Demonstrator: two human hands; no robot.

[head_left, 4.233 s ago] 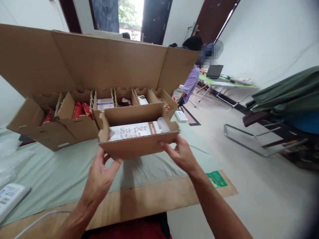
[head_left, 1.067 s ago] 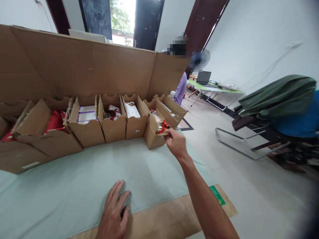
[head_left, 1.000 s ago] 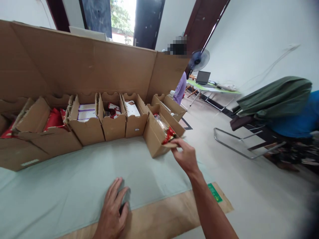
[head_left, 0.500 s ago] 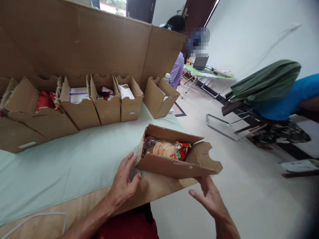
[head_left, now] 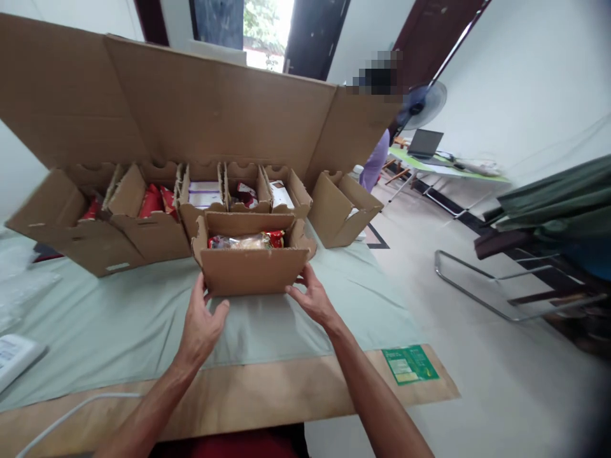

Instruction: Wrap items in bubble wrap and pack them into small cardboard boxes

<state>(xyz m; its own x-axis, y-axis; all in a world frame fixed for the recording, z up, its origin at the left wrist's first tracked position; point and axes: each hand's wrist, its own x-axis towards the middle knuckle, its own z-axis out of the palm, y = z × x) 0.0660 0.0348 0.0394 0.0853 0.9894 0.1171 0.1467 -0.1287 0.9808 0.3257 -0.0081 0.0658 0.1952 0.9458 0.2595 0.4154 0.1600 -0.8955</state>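
A small open cardboard box (head_left: 251, 270) stands on the pale green table cloth (head_left: 119, 324), in front of me. Inside it lies a clear snack packet with red ends (head_left: 248, 240). My left hand (head_left: 200, 324) grips the box's lower left corner, thumb against the front wall. My right hand (head_left: 312, 299) holds its lower right corner, fingers curled round the side. Behind stands a long cardboard carton (head_left: 95, 248) with a tall raised lid, with a row of similar small boxes holding red and white packets.
One more small box (head_left: 341, 213) sits apart at the carton's right end. A green card (head_left: 409, 364) lies at the table's right corner, a white device (head_left: 14, 357) and a cable (head_left: 71, 416) at the left. A person sits at a far table with a laptop (head_left: 424, 143).
My right hand pulled the snack box out of the carton's row and brought it close. Now both hands hold it standing on the cloth, in front of the row.
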